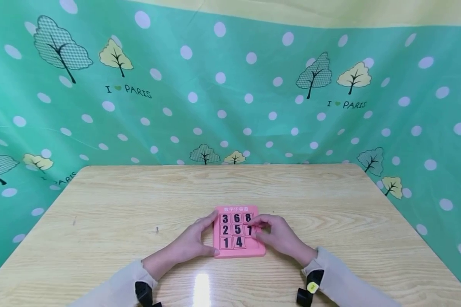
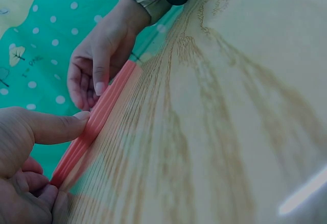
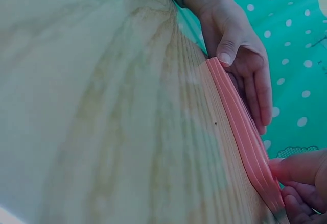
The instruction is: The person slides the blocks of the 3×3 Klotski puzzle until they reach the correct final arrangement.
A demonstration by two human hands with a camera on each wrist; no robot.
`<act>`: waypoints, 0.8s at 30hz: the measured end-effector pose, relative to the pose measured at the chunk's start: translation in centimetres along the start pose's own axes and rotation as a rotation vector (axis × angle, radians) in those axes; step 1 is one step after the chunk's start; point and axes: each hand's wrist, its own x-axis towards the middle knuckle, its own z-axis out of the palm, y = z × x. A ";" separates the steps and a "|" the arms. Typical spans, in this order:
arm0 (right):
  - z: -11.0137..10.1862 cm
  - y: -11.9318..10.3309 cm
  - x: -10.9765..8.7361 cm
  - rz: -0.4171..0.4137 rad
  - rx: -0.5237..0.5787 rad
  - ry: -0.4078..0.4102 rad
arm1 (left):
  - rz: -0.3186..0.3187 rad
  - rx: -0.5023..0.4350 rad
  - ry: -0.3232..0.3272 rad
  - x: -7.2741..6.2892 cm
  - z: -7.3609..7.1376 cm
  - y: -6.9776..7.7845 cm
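A pink sliding number puzzle (image 1: 240, 255) lies on the wooden table with its numbered side up. Its rows read 3 6 8, 2 5 7 and 1 4, with a bare slot at the lower right. My left hand (image 1: 192, 241) grips the puzzle's left side, index finger by the upper corner and thumb by the lower one. From the right, my right hand (image 1: 278, 234) reaches over the board, its index finger and thumb at the tile marked 7 (image 1: 249, 230). Its other fingers bend loosely. In both wrist views the puzzle shows edge-on, hiding its tiles.
The light wooden table (image 1: 138, 192) extends around the puzzle on all sides. Behind it hangs a green dotted cloth (image 1: 207, 98) printed with trees. Black wrist cameras sit over both pale sleeves (image 1: 342, 277). A bright reflection lies on the table's near side.
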 end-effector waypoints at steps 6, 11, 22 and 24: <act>0.0 0.0 0.3 -0.003 -0.009 0.017 | -0.001 -0.004 0.002 -0.1 0.0 0.1; 0.1 0.0 0.3 0.004 -0.004 0.018 | -0.004 -0.008 0.004 -0.2 0.0 0.0; 0.4 -0.9 0.1 0.022 0.054 0.010 | -0.005 -0.003 0.006 -0.2 0.1 -0.1; 0.6 -1.2 -0.1 0.036 0.056 -0.001 | -0.005 -0.004 0.004 -0.1 0.1 -0.1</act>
